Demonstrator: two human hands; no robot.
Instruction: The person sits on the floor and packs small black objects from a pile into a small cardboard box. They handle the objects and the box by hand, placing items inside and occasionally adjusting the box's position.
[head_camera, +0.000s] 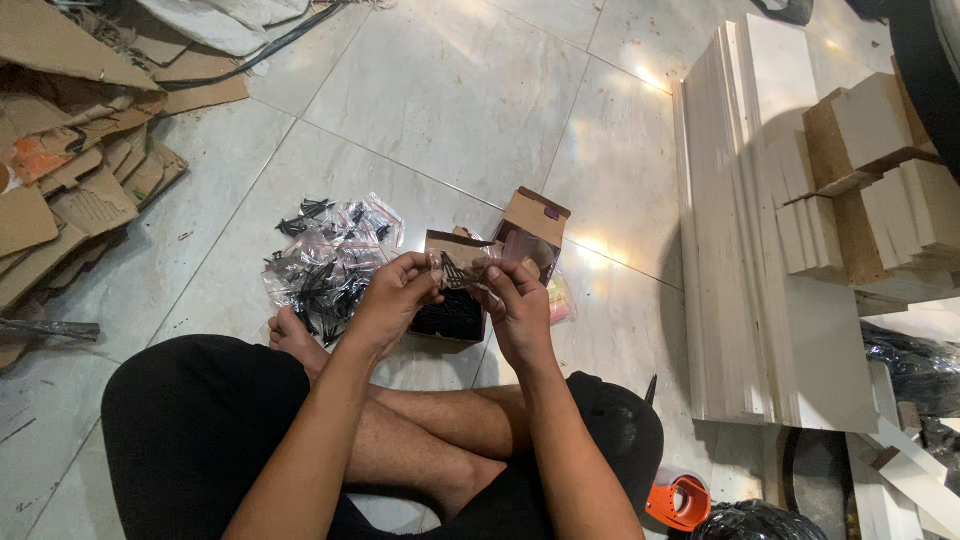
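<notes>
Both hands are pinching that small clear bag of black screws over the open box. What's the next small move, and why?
Probably press the bag's mouth shut along its top edge. The left hand and right hand both grip the small clear bag with black screws already inside, and a pile of filled bags lies on the floor beside the open cardboard box.

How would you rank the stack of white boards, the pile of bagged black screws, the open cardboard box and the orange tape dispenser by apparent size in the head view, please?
1. stack of white boards
2. pile of bagged black screws
3. open cardboard box, partly hidden by the hands
4. orange tape dispenser, cut off by the frame edge
</notes>
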